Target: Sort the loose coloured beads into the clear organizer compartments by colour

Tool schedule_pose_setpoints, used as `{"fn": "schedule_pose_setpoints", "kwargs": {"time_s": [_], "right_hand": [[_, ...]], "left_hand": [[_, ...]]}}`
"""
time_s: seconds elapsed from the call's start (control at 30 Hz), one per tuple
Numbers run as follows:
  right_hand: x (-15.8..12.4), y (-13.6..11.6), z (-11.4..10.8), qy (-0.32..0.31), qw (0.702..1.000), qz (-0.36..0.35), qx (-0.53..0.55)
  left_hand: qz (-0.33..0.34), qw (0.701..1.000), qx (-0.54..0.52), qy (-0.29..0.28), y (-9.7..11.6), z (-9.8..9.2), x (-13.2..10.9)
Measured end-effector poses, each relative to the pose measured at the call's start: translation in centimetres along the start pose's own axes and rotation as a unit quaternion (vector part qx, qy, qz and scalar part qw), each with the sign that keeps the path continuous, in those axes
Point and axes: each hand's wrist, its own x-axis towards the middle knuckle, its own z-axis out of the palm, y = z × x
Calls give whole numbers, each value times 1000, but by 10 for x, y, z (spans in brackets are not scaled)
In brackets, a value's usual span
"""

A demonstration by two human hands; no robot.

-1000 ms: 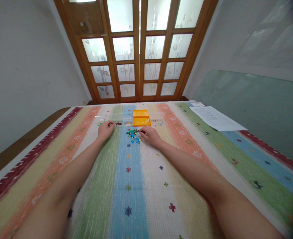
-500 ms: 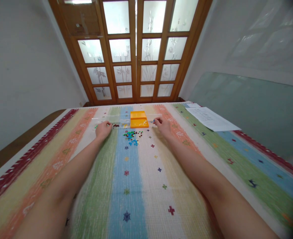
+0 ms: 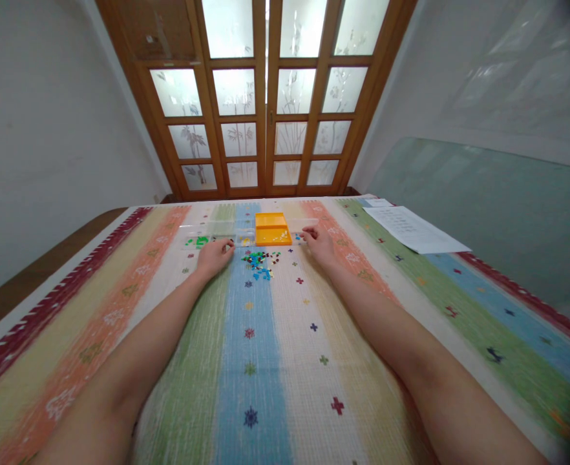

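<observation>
Left hand [image 3: 214, 257] near colourful pieces [image 3: 254, 260], right hand [image 3: 318, 243] beside orange box [image 3: 267, 236]

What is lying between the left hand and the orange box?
In the head view, yellow pieces in a clear box lie between the left hand and the orange box.

Orange box [image 3: 265, 239]: opened, lid [image 3: 270, 219] laid back on its far side; white pieces [image 3: 282, 236] scattered inside.
Mixed pieces [image 3: 257, 261]: heaped loosely in front of the orange box; blue, green and dark ones mingled.
Green pieces [image 3: 198, 241]: gathered left of the orange box, in clear plastic.
Yellow pieces [image 3: 245, 241]: kept just left of it.
Blue pieces [image 3: 297, 237]: placed just right.
</observation>
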Motion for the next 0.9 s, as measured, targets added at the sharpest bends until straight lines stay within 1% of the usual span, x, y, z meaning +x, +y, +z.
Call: {"fn": "schedule_pose_setpoints", "kwargs": {"time_s": [0.1, 0.17, 0.3, 0.43, 0.57, 0.73, 0.83, 0.9], "right_hand": [[-9, -9, 4, -35, 999, -37, -14], [-15, -15, 8, -57, 996, -64, -26], [-25, -25, 12, -98, 988, -108, -43], [-29, -27, 14, -129, 980, -144, -55], [-29, -24, 15, -134, 978, -149, -60], [-30, -26, 16, -145, 975, -153, -75], [-31, -29, 15, -155, 972, -154, -82], [-32, -31, 15, -160, 969, -163, -96]], "left_hand": [[45, 998, -2, -36, 10, 4, -2], [60, 996, -1, -62, 13, 6, -3], [67, 994, -4, -89, 13, 5, -4], [86, 991, -18, -103, 11, 2, -6], [94, 990, -20, -102, 12, 1, -6], [88, 991, -25, -95, 11, 1, -6], [74, 995, -26, -63, 6, 0, -5], [49, 998, -25, -31, 0, -1, -3]]}}
